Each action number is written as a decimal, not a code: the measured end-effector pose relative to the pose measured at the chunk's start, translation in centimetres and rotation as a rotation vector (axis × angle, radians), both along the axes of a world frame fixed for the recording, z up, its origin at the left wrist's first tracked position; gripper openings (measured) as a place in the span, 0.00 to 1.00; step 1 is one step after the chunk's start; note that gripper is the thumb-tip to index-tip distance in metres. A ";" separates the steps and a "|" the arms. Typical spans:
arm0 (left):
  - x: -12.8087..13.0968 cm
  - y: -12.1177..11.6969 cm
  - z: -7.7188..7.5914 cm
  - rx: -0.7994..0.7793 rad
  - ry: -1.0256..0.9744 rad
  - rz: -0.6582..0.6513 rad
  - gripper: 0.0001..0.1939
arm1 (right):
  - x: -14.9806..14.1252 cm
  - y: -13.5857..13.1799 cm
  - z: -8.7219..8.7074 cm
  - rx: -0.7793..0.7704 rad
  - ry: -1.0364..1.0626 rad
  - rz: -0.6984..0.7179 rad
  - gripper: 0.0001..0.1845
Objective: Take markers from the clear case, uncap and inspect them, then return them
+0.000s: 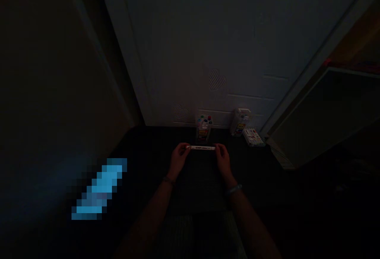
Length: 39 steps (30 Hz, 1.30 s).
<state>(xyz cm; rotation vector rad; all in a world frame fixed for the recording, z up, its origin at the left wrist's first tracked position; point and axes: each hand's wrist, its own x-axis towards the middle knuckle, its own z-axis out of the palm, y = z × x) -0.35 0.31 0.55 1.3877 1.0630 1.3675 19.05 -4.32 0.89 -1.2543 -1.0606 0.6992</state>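
A white marker (pixel 202 148) with dark print along its barrel lies level between my two hands. My left hand (pixel 179 157) pinches its left end, and my right hand (pixel 222 158) pinches the right end. Just behind the marker stands a clear case (pixel 203 129) of markers, with several coloured cap ends showing at its top. Dim light hides the finer details of my fingers and of the print.
A second clear case (pixel 240 122) stands to the right against the pale panel (pixel 190 53) with embossed hearts. Beside it lies a white printed pack (pixel 253 137). A pixelated bright blue screen (pixel 103 188) is at the left of the dark surface (pixel 202 184).
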 end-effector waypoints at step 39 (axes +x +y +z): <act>0.3 -0.9 1.0 -0.127 -0.181 -0.114 0.19 | -0.6 -0.4 0.7 -0.024 -0.036 0.055 0.19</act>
